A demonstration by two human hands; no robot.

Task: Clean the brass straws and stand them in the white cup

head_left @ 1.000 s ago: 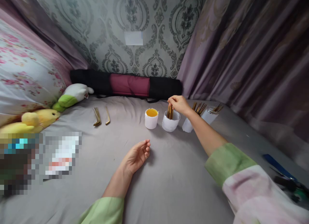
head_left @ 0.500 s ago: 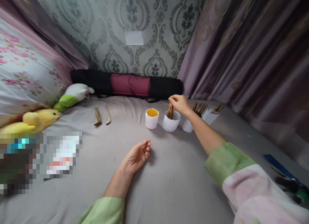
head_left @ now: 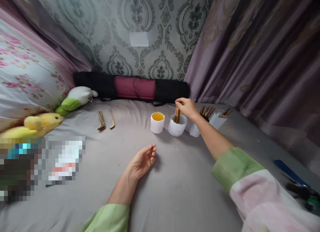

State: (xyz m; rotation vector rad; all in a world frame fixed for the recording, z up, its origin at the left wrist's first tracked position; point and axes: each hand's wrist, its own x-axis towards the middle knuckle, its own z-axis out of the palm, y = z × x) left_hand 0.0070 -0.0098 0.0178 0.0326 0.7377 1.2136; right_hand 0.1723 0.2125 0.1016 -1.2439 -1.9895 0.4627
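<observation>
Now, I log the right hand (head_left: 186, 107) stretched far out over the grey bedsheet (head_left: 180, 188), its thumb and fingertips pinched together on the tops of a bundle of thin brown-gold sticks (head_left: 177, 116). That bundle stands upright inside a small white plastic cup (head_left: 177, 128), near the far end of the sheet. Just beside it, to its left, sits a white cup of orange liquid (head_left: 157, 122); the two look close, though I cannot tell whether they touch. To the right of the arm are two more pale containers holding sticks (head_left: 217, 118), partly hidden by the wrist. The left hand (head_left: 142, 161) lies palm up on the sheet, well apart from the cups, fingers loosely curled and apart, nothing in them. Farther left on the sheet lie a few bent gold sticks (head_left: 101, 120), loose and flat. Behind the cups a black and maroon padded roll (head_left: 135, 87) runs along the patterned wall. At the left edge I note a yellow plush toy (head_left: 37, 123) and a white and green plush toy (head_left: 76, 98).
</observation>
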